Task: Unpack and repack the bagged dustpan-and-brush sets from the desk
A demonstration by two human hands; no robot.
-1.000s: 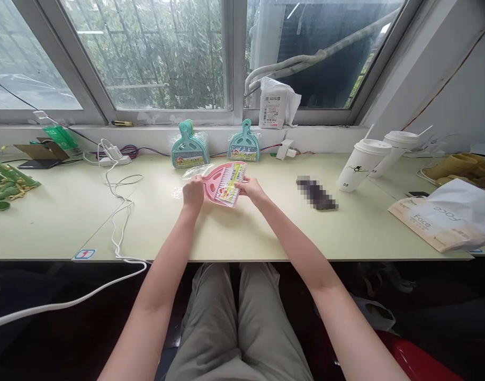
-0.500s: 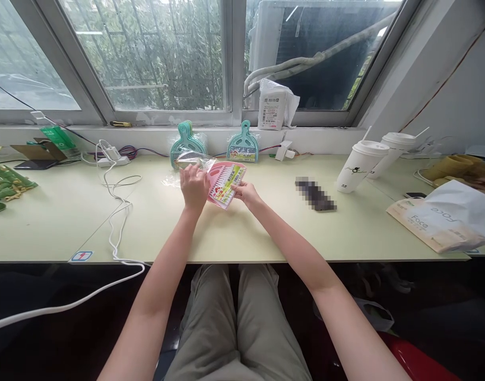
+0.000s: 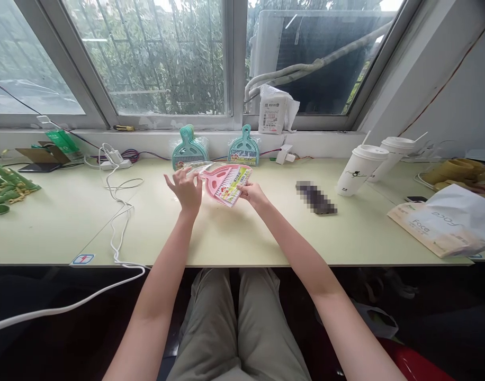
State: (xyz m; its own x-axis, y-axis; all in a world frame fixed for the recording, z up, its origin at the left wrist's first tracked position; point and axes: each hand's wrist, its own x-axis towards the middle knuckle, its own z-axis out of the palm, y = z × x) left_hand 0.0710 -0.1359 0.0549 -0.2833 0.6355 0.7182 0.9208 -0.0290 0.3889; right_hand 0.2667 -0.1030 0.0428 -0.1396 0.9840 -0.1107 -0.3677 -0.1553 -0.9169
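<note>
A pink dustpan and brush set [image 3: 222, 182] with a printed label is held above the table in a clear plastic wrapper. My right hand [image 3: 252, 193] pinches its lower right corner by the label. My left hand [image 3: 185, 189] is at the handle end, fingers spread, beside the loose clear plastic [image 3: 198, 167]; whether it touches the plastic is unclear. Behind, a stack of wrapped teal dustpan sets [image 3: 189, 148] leans on the wall under the window. One more teal set [image 3: 243, 147] stands to its right.
White cables and a power strip [image 3: 110, 164] lie left, near green plant stems [image 3: 8, 185]. To the right are a blurred dark object [image 3: 316, 198], two white cups [image 3: 361, 169] and a tissue pack [image 3: 429, 227]. The table's front edge [image 3: 234, 265] is near my legs.
My left hand has shifted left and its fingers have spread. More of the pink set's handle end shows. The set has moved slightly right in my right hand.
</note>
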